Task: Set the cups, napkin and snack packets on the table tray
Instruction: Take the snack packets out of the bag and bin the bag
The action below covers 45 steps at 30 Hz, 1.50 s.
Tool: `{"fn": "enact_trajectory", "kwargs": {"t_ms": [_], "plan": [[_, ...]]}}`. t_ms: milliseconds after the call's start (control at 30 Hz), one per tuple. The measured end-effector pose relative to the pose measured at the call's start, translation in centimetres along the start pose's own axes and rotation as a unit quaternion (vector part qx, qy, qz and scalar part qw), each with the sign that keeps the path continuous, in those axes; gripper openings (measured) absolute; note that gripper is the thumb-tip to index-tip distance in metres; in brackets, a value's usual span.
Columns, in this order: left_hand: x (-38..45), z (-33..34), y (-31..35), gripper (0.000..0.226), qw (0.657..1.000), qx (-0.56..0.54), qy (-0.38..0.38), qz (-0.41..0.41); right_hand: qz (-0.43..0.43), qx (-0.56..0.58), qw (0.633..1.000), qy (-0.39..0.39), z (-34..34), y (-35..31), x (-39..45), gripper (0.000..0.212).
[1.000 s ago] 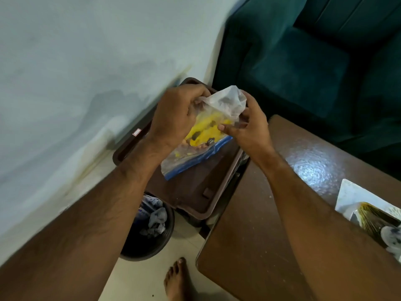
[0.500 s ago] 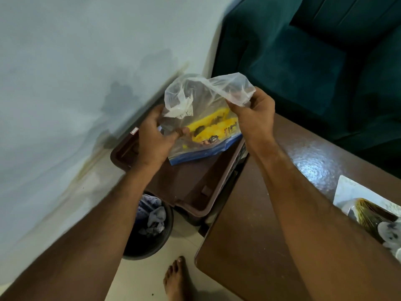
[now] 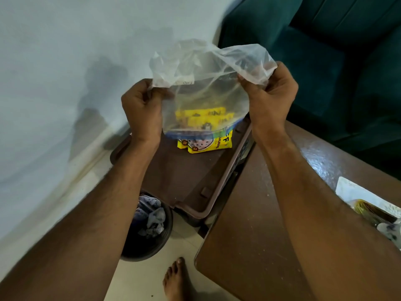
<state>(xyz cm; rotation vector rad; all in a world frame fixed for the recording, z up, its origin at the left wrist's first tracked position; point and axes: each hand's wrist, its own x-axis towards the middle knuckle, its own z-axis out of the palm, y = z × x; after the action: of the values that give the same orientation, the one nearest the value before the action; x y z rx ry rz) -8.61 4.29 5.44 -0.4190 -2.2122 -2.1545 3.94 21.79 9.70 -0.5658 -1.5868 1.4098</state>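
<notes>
A clear plastic bag (image 3: 208, 68) with a blue strip along its lower edge hangs upside down over the brown tray (image 3: 195, 177). My left hand (image 3: 141, 109) grips the bag's left side and my right hand (image 3: 269, 98) grips its right side. Yellow snack packets (image 3: 205, 142) stick out from under the blue edge and rest on the tray floor; more yellow shows through the plastic above them.
The tray sits between the pale wall and a brown wooden table (image 3: 260, 224). A dark bin (image 3: 147, 227) with crumpled paper stands on the floor below it, near a bare foot (image 3: 175, 279). A white napkin with items (image 3: 368, 205) lies at the table's right edge. Behind is a teal sofa (image 3: 325, 51).
Both hands have lifted and spread the bag, turning its blue edge downward. The yellow packets have slid out onto the tray.
</notes>
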Motion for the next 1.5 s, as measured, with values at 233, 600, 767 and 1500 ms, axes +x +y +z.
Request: {"fn": "enact_trajectory", "kwargs": {"t_ms": [233,600,767,1500], "plan": [[0.5,0.4,0.9,0.019,0.998,-0.038,0.032,0.037,-0.008,-0.001,1.000,0.016,-0.2,-0.7,-0.4,0.023],[-2.0,0.2,-0.2,0.045,0.997,0.040,0.031,-0.051,0.122,-0.064,0.990,0.021,-1.2,1.4,-2.6,0.043],[-1.7,-0.8,-1.4,0.020,0.990,0.086,0.071,-0.091,0.189,-0.098,0.977,-0.010,-2.0,2.9,-4.0,0.055],[-6.6,-3.2,-1.4,0.046,0.854,0.476,-0.179,0.111,-0.139,-0.684,0.688,-0.201,-1.6,2.5,-7.4,0.026]]}}
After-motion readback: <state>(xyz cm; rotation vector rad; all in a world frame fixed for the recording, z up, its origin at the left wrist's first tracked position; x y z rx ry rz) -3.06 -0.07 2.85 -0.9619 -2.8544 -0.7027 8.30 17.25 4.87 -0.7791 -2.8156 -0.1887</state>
